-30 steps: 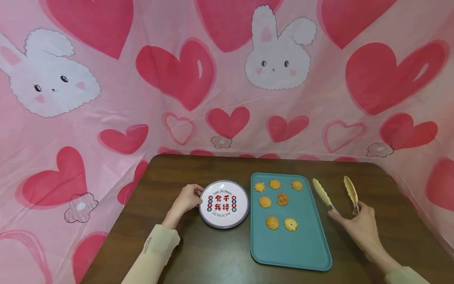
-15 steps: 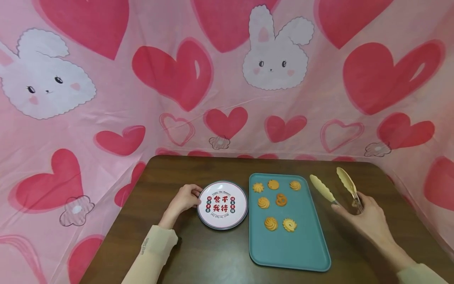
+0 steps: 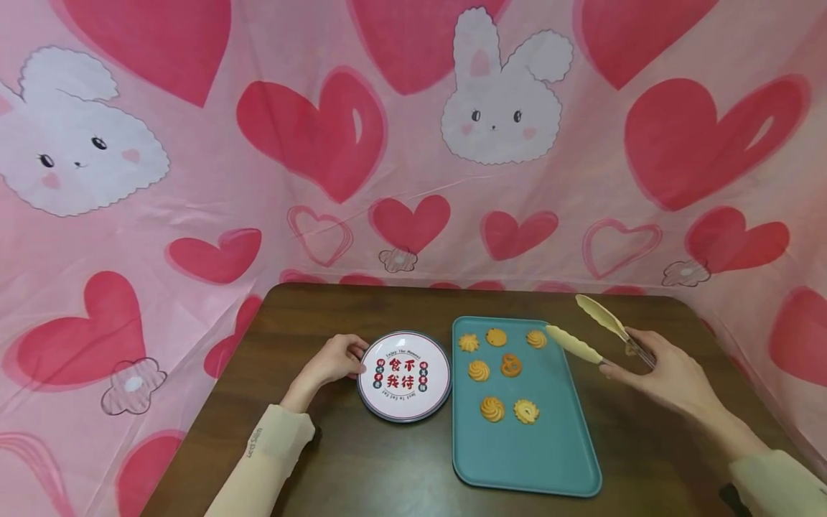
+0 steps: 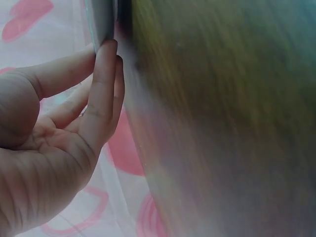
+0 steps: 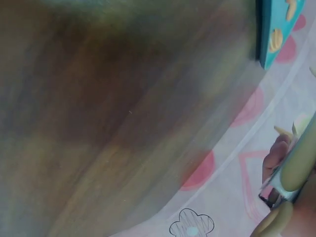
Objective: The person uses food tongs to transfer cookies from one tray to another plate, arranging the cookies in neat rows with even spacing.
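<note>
My left hand (image 3: 337, 359) pinches the left rim of a round white plate (image 3: 421, 406) with red lettering and a dark edge. In the left wrist view the thumb and fingers (image 4: 101, 89) meet at the rim of the plate (image 4: 100, 19). My right hand (image 3: 675, 373) holds metal tongs with cream tips (image 3: 577, 346); the two arms of the tongs are spread apart, over the upper right edge of a teal tray (image 3: 530, 459). Several cookies lie on the tray, among them a pretzel-shaped one (image 3: 511, 365) and a swirl cookie (image 3: 536, 339) nearest the tongs.
The brown wooden table (image 3: 362, 467) carries the plate and, right beside it, the tray. A pink cloth (image 3: 413, 172) with hearts and rabbits hangs behind and to the left. The right wrist view shows the tray corner (image 5: 269, 52) and the table edge.
My right hand has carried the tongs leftward and slightly up, from beside the tray to over its upper right edge. The left hand stays at the plate's rim.
</note>
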A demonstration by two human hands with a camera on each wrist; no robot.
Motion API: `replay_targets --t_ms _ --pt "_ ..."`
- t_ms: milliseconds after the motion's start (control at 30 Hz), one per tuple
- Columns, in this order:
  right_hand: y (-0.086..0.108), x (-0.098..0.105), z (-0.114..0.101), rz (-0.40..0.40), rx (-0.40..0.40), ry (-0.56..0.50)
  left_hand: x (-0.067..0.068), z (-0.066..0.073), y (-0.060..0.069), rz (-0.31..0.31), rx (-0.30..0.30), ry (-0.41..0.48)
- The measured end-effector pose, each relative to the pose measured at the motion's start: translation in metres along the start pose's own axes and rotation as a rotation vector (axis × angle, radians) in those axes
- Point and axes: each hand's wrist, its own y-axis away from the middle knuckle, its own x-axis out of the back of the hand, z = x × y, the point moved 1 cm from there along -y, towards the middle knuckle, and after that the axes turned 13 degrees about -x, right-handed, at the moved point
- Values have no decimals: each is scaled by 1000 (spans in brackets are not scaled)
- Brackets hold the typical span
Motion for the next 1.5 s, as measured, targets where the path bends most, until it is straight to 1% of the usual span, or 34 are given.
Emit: replay_targets --t_ms 133,233,467,567,667,800,867,1000,1133,1400,1500 --pt "-6 0 -1 -52 6 41 0 1 0 -11 -14 -18" --pt "-10 -3 -1 -75 32 50 0 1 0 -17 -22 -30" --pt "-19 -15 -3 -124 60 85 1 -1 0 -19 -8 -19" --pt "-22 -19 -5 -128 83 107 1 -1 0 -20 -23 -23" --pt "-25 -24 -7 -139 103 119 0 -3 1 -16 -25 -48" --pt "-27 -32 -10 -160 113 135 0 -5 4 -7 -20 -82" --pt "-28 -34 -11 -157 119 147 -1 -4 5 -7 -30 -90" --pt "-30 -34 -13 -148 118 165 -2 -3 2 -18 -44 -99" --pt "-32 -34 -15 -164 114 176 -1 -1 3 -20 -32 -108" --pt "-32 -35 -13 -188 110 187 -1 2 3 -28 -34 -119" --pt "-32 -36 -13 -183 115 189 0 2 4 -31 -34 -119"
